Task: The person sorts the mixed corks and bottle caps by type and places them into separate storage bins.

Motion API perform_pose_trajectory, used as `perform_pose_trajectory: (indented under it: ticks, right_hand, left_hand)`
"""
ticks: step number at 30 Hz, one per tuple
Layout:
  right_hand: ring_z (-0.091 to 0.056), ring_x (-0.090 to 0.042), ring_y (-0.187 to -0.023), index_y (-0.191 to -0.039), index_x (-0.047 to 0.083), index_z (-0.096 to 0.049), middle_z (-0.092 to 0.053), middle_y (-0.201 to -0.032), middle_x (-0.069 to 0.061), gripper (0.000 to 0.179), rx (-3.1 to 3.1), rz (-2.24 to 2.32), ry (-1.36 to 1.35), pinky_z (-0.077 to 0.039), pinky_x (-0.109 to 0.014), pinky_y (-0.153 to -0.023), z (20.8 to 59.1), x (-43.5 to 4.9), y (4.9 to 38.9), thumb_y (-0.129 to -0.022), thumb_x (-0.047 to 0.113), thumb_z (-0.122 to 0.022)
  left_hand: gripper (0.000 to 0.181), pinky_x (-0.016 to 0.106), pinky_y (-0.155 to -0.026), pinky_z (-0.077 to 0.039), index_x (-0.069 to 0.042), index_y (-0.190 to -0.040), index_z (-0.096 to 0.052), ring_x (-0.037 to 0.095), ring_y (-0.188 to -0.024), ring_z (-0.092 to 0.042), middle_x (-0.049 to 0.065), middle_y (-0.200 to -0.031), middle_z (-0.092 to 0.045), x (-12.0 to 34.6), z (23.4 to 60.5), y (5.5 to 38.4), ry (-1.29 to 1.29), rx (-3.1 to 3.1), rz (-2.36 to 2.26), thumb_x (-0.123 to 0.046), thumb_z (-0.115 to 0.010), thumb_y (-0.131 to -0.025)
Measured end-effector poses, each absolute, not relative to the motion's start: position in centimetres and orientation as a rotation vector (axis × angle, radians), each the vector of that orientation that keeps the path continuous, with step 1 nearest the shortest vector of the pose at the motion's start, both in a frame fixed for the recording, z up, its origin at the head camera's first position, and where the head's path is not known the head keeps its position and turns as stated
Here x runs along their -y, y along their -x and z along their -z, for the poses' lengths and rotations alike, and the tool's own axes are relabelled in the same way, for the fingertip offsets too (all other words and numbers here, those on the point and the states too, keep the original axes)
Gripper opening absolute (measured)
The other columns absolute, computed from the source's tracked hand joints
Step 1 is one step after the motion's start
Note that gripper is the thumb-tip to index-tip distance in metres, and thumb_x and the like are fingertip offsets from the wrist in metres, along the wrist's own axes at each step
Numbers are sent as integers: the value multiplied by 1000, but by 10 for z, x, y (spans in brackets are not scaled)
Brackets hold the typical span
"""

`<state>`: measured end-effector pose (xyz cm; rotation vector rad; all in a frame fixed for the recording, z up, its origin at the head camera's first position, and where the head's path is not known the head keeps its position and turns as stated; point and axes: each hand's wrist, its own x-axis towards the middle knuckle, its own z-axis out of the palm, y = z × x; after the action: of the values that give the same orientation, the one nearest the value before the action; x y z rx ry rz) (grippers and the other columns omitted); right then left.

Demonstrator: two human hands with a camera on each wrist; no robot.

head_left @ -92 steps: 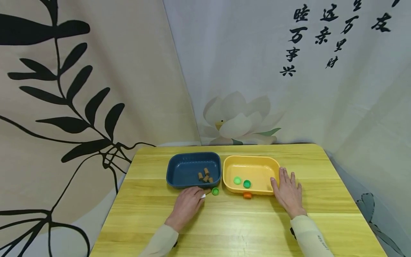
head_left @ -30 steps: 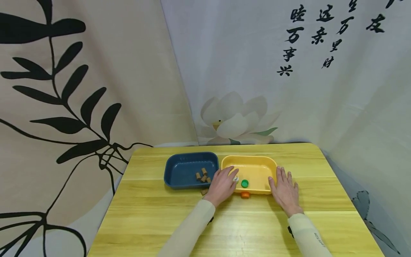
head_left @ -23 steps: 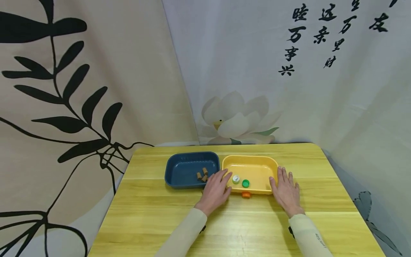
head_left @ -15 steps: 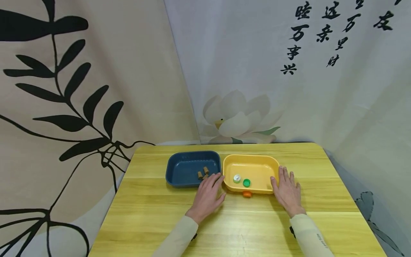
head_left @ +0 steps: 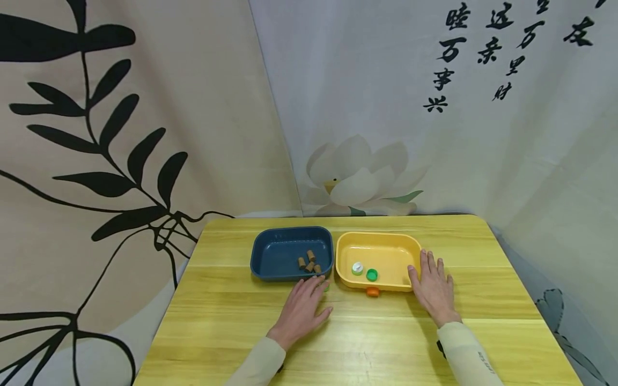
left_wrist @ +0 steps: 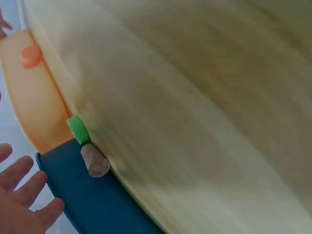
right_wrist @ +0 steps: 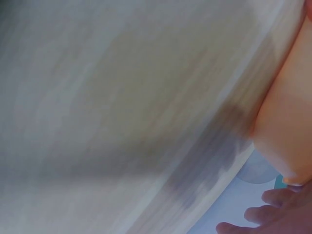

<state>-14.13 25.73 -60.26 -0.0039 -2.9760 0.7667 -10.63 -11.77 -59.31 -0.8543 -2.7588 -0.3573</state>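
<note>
- Printed backdrop [head_left: 222,107] of dark leaves and brush lettering rises behind a wood-grain table [head_left: 386,343] in the head view, where a person's left hand [head_left: 300,310] reaches palm down, fingers extended, toward the near rim of a blue tray [head_left: 277,252], holding nothing that shows.
- Just past its fingertips, to the right, a light-green cap [head_left: 326,288] peeks out before the blue tray, much closer to the left hand than to the right hand [head_left: 435,285], whose fingers, slightly apart, rest at the right rim of a yellow tray [head_left: 391,252].
- Four brown corks [head_left: 310,255] sit in the blue tray; a white-faced cap [head_left: 357,268] and a darker green cap [head_left: 372,275] lie in the yellow one, an orange cap [head_left: 373,291] just outside it.
- Left wrist view: fingers spread, the light-green cap appears edge-on near where the trays meet; a rough, pale-brown single cork [left_wrist: 95,162] lies next to it, long axis slanting roughly along the blue wall. Whether they touch is unclear.
- Right wrist view: parted fingers edge the frame beside the yellow tray.
</note>
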Motion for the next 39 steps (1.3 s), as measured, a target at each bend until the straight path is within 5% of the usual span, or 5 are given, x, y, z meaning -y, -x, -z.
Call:
perform_pose_trajectory:
  ticks: [19, 39]
  right_hand:
    - [-12, -59, -149, -165, 0, -11, -16, -167, -31, 78, 2979, -743, 26, -13, -83, -108, 603, -257, 141, -111, 55, -23]
    - [-10, -59, -150, -166, 1, -7, -13, -167, -30, 78, 3005, -740, 38, -13, -82, -109, 601, -256, 142, -111, 55, -21]
  left_hand:
    - [72, 63, -115, -34, -16, -153, -51, 35, -144, -45, 10, -158, -46, 105, 605, 103, 859, 2976, 122, -62, -57, -98]
    - [59, 70, -114, -29, -19, -144, -61, 30, -138, -52, 0, -133, -67, 105, 603, 92, 909, 2962, 85, -59, -56, -100]
